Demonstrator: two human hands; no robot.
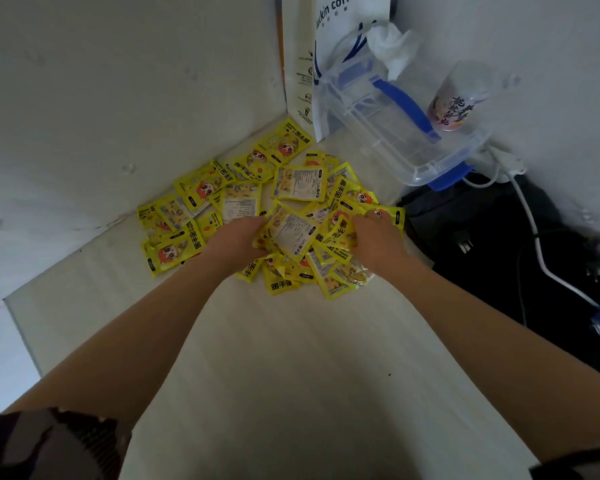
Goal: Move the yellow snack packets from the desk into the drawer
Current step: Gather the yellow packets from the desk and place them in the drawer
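Packets (298, 230) lie heaped at the far corner of the desk (291, 375). Left hand (236, 237) and right hand (378, 237) dig in from either side, fingers seemingly curled round a bunch. Light, slick, floppy: scoop from beneath.

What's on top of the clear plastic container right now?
A printed cup lies tilted on the clear plastic container, and its blue handle crosses the lid. A white paper bag covers its far end.
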